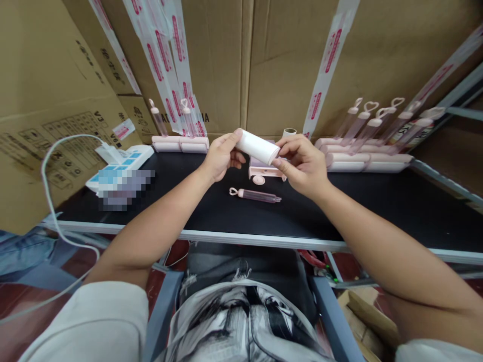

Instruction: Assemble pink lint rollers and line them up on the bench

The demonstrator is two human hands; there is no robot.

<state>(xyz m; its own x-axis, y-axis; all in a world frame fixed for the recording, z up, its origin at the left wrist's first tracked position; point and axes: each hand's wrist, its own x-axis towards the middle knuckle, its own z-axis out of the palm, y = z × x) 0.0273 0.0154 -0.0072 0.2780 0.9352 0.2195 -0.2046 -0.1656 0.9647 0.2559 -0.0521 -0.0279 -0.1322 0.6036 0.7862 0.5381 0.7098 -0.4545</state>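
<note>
White lint roll (257, 147), one: centre of the frame, slanting down from left to right, raised above the table, held between two bare hands
Left hand (224, 156), one: just left of centre, thumb and fingers closed on the upper-left end of the roll
Right hand (304, 163), one: right of centre, thumb and fingertips pinching the roll's lower-right end, at its pink rim
Pale pink roller housing (266, 171), one: centre, on the table behind and below the held roll, partly covered by it
Pink oval cap (258, 180), one: centre, lying flat at the front of the housing
Heart-loop handle (260, 196), one: just below centre, translucent pink shaft lying crosswise, loop to the left
Brown-cored roll (289, 131), one: upper centre, open end upward, largely hidden behind the right hand
Left-side lint rollers (180, 145), two: upper left, end to end, handles upright
Right-side lint rollers (369, 162), several: upper right, grouped in rows, handles upright with heart-shaped loops
Power strip (141, 155), one: left of the frame, white with blue panels, white cable (45, 173) attached
Black table (215, 216), one: across the middle of the frame, pale metal edging
Cardboard (283, 60): upper part of the frame, brown, with strips of red-and-white printed tape (332, 53)
</note>
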